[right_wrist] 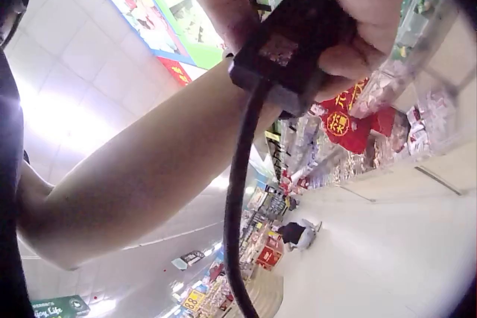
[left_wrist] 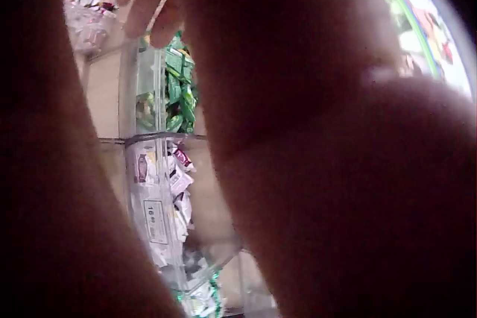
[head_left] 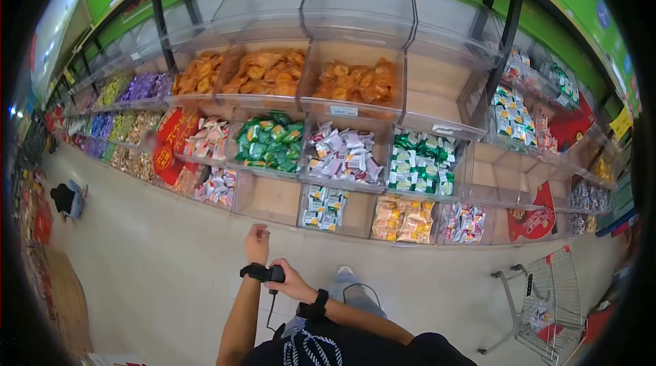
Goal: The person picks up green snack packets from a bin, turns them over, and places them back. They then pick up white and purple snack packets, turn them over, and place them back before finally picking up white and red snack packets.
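Note:
In the head view the left hand (head_left: 257, 244) is raised in front of the lower bins, its fingers loosely bent and holding nothing. A black strap with a small black camera box (head_left: 276, 274) sits on the left wrist. The right hand (head_left: 294, 282) grips that box. Close up in the right wrist view, the fingers of the right hand (right_wrist: 358, 5) curl around the black box (right_wrist: 291, 42), from which a black cable (right_wrist: 237, 184) hangs. Dark, blurred skin covers much of the left wrist view, with green packets (left_wrist: 179, 83) showing through a gap.
Clear bins hold orange packets (head_left: 270, 71), green packets (head_left: 270, 140) and white-pink packets (head_left: 345, 154). A shopping cart (head_left: 552, 301) stands at the right with a few items inside. Another person (head_left: 67, 198) is crouching far left on the pale floor (head_left: 157, 256).

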The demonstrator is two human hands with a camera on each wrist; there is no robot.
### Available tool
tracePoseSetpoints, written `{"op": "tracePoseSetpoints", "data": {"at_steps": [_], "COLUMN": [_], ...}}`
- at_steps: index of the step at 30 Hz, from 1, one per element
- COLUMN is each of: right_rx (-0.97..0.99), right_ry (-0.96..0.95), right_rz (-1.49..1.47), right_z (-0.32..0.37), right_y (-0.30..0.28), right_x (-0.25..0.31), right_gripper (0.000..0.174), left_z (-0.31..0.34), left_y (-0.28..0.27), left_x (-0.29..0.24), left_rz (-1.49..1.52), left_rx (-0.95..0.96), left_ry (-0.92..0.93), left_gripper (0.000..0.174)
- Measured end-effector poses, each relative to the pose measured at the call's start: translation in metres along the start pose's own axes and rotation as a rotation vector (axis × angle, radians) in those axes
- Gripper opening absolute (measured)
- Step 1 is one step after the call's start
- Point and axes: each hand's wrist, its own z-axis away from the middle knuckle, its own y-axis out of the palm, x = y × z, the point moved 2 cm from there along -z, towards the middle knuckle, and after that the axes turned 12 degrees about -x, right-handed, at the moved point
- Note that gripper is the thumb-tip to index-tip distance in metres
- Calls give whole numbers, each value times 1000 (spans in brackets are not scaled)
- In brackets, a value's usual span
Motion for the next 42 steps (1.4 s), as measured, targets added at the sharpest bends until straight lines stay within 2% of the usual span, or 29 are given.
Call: {"op": "tracePoseSetpoints", "data": {"at_steps": [1, 2, 4, 5, 8, 9, 10, 12, 16, 18, 19, 20, 22, 24, 26, 28, 30, 31, 33, 34, 36, 38, 40, 41, 42], "right_rx": [54, 51, -12, -62, -102, -103, -110, -162, -199, -136, -125, -128, -174, -487, -675, -783, -679, -674, -599, -595, -470, -422, -500, -535, -525], "right_ry": [160, 172, 86, 27, 152, 224, 233, 197, 196, 143, 188, 206, 323, 129, 115, 258, 243, 254, 534, 542, 725, 792, 548, 472, 474], "right_rz": [-178, -186, -162, -77, -96, -94, -96, -82, 2, -1, -59, -49, 184, 328, 524, 583, 1180, 1184, 1525, 1525, 1316, 1325, 1260, 1277, 1273], "right_z": [-8, -17, -33, -42, -50, -53, -58, -67, -96, -114, -119, -129, -152, -177, -203, -227, -253, -262, -270, -274, -276, -273, -266, -265, -266], "right_y": [-8, -19, -41, -51, -83, -90, -94, -102, -117, -124, -129, -140, -164, -201, -239, -290, -305, -305, -307, -309, -313, -321, -323, -320, -318], "right_x": [7, 11, 10, 11, 13, 11, 10, 8, 4, 11, 14, 18, 26, 10, 26, -12, -2, -2, -11, -14, -22, -27, -33, -27, -21], "right_gripper": [40, 40, 41, 42, 44, 46, 46, 51, 56, 60, 53, 53, 45, 33, 27, 29, 48, 48, 79, 79, 99, 102, 99, 89, 89], "left_z": [-9, -15, -23, -25, -30, -33, -37, -47, -73, -86, -90, -95, -105, -110, -113, -116, -122, -124, -130, -134, -145, -152, -159, -163, -167], "left_y": [11, 23, 49, 64, 102, 112, 121, 141, 167, 172, 173, 170, 163, 157, 153, 151, 150, 150, 148, 148, 149, 153, 160, 164, 168], "left_x": [-6, -13, -33, -37, -38, -41, -39, -46, -48, -51, -52, -56, -53, -48, -41, -32, -27, -27, -32, -35, -42, -45, -50, -51, -52], "left_rz": [191, 181, 423, 464, 384, 291, 288, 204, 388, 427, 523, 620, 599, 520, 508, 523, 521, 513, 501, 466, 425, 584, 668, 684, 705], "left_rx": [-10, -4, 6, 9, 64, 101, 108, 230, 297, 308, 313, 315, 350, 380, 383, 425, 444, 449, 458, 473, 489, 445, 393, 403, 412], "left_ry": [-91, -100, -478, -556, -580, -365, -372, -98, -154, -214, -265, -317, -369, -447, -528, -521, -540, -540, -548, -551, -563, -750, -876, -926, -971], "left_gripper": [16, 16, 16, 17, 16, 13, 13, 15, 13, 14, 14, 15, 16, 16, 15, 14, 14, 14, 14, 14, 15, 16, 17, 16, 16]}}
